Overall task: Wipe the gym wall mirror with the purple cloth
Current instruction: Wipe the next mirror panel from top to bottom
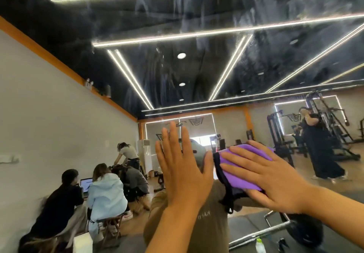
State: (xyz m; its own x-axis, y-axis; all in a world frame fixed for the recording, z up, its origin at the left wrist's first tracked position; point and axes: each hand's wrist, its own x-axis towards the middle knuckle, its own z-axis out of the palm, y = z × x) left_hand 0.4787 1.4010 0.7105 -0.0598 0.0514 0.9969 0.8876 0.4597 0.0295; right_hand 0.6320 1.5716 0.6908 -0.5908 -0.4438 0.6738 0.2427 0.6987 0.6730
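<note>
- Purple cloth (244, 166), dark-edged, pressed flat against mirror (197, 26) at lower right of centre of frame.
- Right hand (275, 182): fingers straight and spread, laid across cloth, pressing it to glass; forearm entering from lower right corner.
- Left hand (181, 166): fingers straight, close together, pointing up, palm toward glass, holding nothing; contact with glass cannot be told. Positioned just left of cloth, at lower centre.
- Pale streaks and smears visible on mirror across upper half of frame, over reflected dark ceiling and light strips (226, 30).
- Reflected at lower left: seated people (106, 189) by a laptop (86, 184), against white wall.
- Reflected at right: weight machine (325, 123), standing person in black (315, 144).
- Bottle (260, 246) at bottom edge, right of centre.
</note>
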